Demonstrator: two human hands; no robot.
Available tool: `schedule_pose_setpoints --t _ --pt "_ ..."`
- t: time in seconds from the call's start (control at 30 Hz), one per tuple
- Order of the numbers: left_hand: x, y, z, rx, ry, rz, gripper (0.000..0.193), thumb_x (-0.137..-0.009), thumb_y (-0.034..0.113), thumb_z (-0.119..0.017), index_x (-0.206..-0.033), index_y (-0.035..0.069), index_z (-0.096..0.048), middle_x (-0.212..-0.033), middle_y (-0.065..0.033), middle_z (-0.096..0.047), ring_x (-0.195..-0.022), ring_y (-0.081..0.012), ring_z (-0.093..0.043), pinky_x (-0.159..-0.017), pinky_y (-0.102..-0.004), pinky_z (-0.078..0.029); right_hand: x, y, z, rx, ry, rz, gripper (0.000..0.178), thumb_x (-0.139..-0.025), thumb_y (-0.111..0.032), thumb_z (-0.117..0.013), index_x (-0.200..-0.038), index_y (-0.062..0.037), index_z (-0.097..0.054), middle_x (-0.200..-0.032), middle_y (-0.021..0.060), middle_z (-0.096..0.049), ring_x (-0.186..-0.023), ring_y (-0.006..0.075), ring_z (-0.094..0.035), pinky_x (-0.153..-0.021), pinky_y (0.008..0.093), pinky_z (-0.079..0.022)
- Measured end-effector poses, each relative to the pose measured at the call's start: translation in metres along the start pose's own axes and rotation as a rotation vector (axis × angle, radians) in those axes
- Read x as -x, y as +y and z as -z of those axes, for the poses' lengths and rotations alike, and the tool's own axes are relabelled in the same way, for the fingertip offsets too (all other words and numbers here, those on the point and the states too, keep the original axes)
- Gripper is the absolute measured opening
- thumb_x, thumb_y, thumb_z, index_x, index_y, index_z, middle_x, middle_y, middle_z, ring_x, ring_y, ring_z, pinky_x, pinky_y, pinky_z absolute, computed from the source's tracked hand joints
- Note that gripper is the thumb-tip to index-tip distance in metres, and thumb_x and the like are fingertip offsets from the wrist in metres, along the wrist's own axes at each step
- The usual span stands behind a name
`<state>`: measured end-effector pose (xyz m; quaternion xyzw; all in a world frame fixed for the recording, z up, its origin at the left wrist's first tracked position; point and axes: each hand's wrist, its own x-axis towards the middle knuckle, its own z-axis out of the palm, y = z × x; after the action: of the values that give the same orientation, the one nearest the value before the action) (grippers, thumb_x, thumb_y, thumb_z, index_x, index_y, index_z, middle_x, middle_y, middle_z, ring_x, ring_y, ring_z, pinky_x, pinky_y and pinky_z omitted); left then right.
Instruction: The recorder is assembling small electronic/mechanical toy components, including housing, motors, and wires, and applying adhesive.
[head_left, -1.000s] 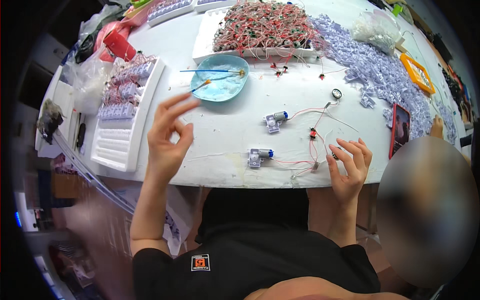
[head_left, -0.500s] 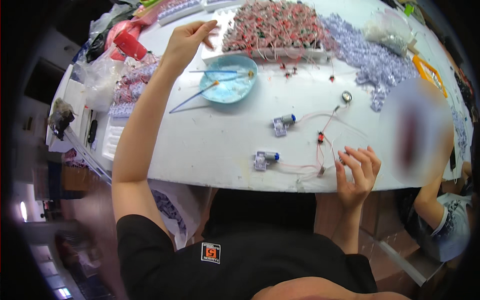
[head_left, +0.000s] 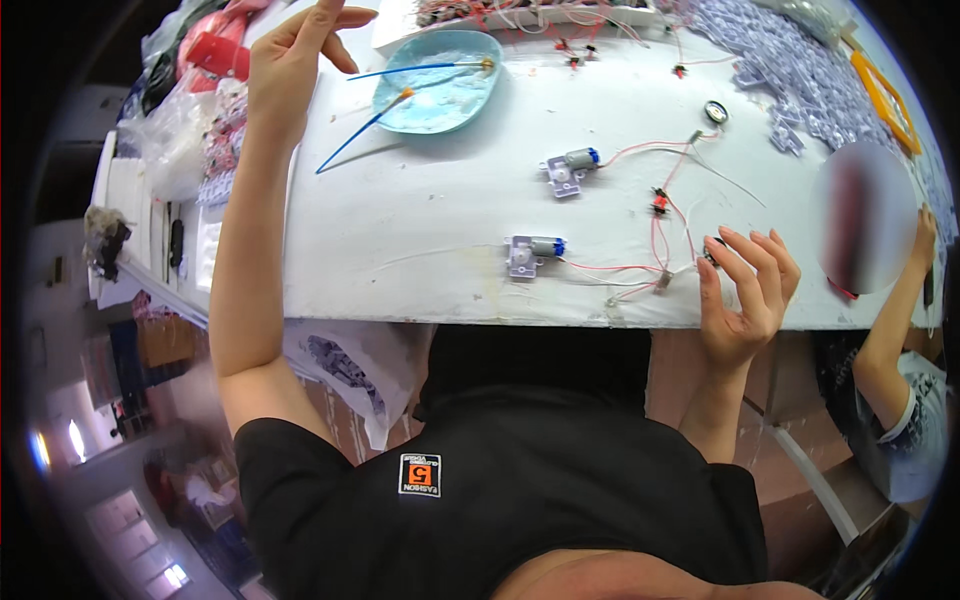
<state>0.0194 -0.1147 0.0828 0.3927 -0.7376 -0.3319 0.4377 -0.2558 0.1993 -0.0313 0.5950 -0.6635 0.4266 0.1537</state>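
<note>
My left hand is raised beside a pale blue dish, with its fingers apart and nothing visible in them. Two blue brushes rest across the dish: one brush along its far side, the other brush leaning over its near left rim. My right hand pinches a small round dark part between thumb and forefinger, other fingers spread. Thin red and white wires run left from there to a small motor in a clear holder. A second motor, a red-black switch and another round part lie beyond.
A white foam tray of wired parts stands at the far side. Clear plastic pieces are heaped at right beside an orange frame. A co-worker's hand is at the right edge. Plastic bags and a red cup sit left.
My left hand has moved left and nearer, away from the foam tray, and its fingers have spread. My right hand stays by the wires. The whole view has shifted, raising the table in it.
</note>
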Motion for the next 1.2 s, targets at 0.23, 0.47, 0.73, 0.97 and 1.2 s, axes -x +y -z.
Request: schedule_pose_setpoints --t 0.23,0.47,0.73,0.97,1.2 --pt "0.012 -0.035 0.126 -0.054 0.162 -0.033 0.014 -0.093 0.015 -0.073 -0.095 0.002 -0.074 -0.084 -0.0058 -0.072 -0.075 -0.0079 -0.064 -0.064 -0.0196 -0.047 0.003 -0.003 0.007 0.052 -0.034 0.033 0.023 -0.076 -0.007 -0.079 -0.099 -0.0093 -0.077 -0.106 0.0054 -0.072 -0.109 0.0284 -0.059 -0.104 0.0482 -0.044" --pt "0.029 -0.021 0.173 0.221 0.167 -0.065 0.035 -0.103 0.03 -0.056 -0.088 0.002 -0.068 -0.083 -0.0109 -0.07 -0.086 -0.021 -0.068 -0.101 -0.0391 -0.047 0.006 0.002 0.005 0.095 -0.053 0.027 0.022 -0.077 -0.006 -0.079 -0.099 -0.0085 -0.077 -0.108 0.0058 -0.072 -0.11 0.0289 -0.059 -0.103 0.0466 -0.045" --pt "0.075 -0.002 0.131 0.117 -0.12 -0.064 0.027 -0.104 0.024 -0.057 -0.117 0.007 -0.073 -0.098 -0.0104 -0.075 -0.084 -0.0142 -0.067 -0.089 -0.0304 -0.049 -0.006 -0.004 -0.01 0.071 0.0 0.033 0.02 -0.076 -0.01 -0.082 -0.095 -0.0099 -0.077 -0.105 0.0028 -0.073 -0.106 0.0269 -0.06 -0.098 0.0416 -0.046" --pt "0.081 0.009 0.092 -0.088 -0.21 -0.198 0.032 -0.105 0.025 -0.055 -0.122 0.001 -0.066 -0.101 -0.0088 -0.072 -0.101 -0.0133 -0.066 -0.096 -0.0302 -0.048 -0.001 -0.002 0.001 0.101 -0.016 0.055 0.016 -0.078 -0.006 -0.079 -0.094 -0.0075 -0.076 -0.103 0.0058 -0.072 -0.108 0.0291 -0.059 -0.096 0.0396 -0.047" --pt "0.064 0.038 0.147 0.271 0.273 -0.219 0.029 -0.101 0.026 -0.06 -0.111 0.0 -0.068 -0.09 -0.0109 -0.073 -0.083 -0.0145 -0.069 -0.08 -0.0275 -0.054 0.005 -0.001 0.005 0.134 -0.049 0.074 0.018 -0.081 -0.003 -0.076 -0.099 -0.006 -0.076 -0.107 0.0082 -0.071 -0.109 0.0309 -0.059 -0.098 0.0415 -0.046"
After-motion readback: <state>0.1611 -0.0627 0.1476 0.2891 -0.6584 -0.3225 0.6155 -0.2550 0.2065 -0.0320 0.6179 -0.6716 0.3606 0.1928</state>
